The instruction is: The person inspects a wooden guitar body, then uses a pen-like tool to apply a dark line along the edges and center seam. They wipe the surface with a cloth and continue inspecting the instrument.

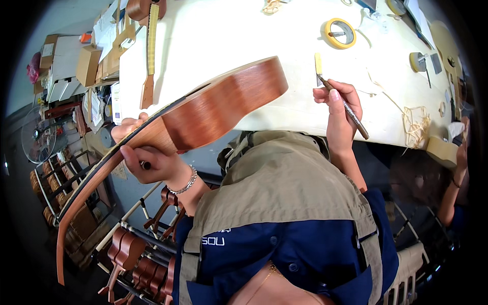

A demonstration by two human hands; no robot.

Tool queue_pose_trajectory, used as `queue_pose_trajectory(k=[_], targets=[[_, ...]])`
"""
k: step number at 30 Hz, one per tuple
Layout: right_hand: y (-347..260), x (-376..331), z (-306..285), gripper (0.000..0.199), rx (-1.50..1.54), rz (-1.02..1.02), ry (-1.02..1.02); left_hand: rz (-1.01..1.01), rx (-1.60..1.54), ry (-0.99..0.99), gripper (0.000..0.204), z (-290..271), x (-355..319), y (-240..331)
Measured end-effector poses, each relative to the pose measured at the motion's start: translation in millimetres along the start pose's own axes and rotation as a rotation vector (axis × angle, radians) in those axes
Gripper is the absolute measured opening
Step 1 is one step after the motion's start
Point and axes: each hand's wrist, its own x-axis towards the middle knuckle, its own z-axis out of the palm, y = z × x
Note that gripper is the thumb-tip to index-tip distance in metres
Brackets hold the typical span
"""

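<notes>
My left hand (152, 162) is wrapped round the neck of a ukulele (223, 104) near where it joins the body. The reddish-brown wooden side of the body faces me, tilted, while the neck runs down to the lower left. A small dark round end (146, 165) pokes out between those fingers; what it belongs to is hidden. Over the white table, my right hand (341, 104) pinches a brown marker pen (353, 114), its tip pointing up and left. Close to that tip lies a thin yellow strip (318, 63) with a dark lower end; whether they touch I cannot tell.
A yellow tape roll (333, 43) lies on the white table (213, 30), with another ukulele (151, 51) at the far left. Tangled pale strips (416, 124) and a wide tape roll (441, 151) sit at the right edge. A rack of ukuleles (124, 249) stands lower left; another person's arm (454, 188) shows at right.
</notes>
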Motion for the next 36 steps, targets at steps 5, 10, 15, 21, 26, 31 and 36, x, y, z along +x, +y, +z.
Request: queue_pose_trajectory(k=[5,10,15,21,26,31,36], targets=[[6,0,-5,0.02,-0.011,-0.012,0.008,0.035,0.045,-0.061,0.031,5,0,-1],[9,0,-6,0.021,-0.024,0.009,0.016,0.046,-0.004,-0.09,0.028,3,-1,-5],[13,2,-9,0.017,-0.009,-0.016,0.008,0.018,0.013,-0.052,0.025,11,-4,-4],[14,5,-6,0.014,-0.005,-0.071,0.007,0.028,0.084,-0.132,0.032,11,-4,-1],[-2,5,8,0.012,-0.013,-0.039,-0.051,0.073,0.068,-0.172,0.03,13,-6,-2],[-17,5,19,0.015,0.04,-0.088,-0.2,0.073,0.022,-0.17,0.027,21,-7,-1],[-14,7,20,0.019,0.131,-0.115,-0.269,0.005,0.022,-0.176,0.028,16,2,-2]])
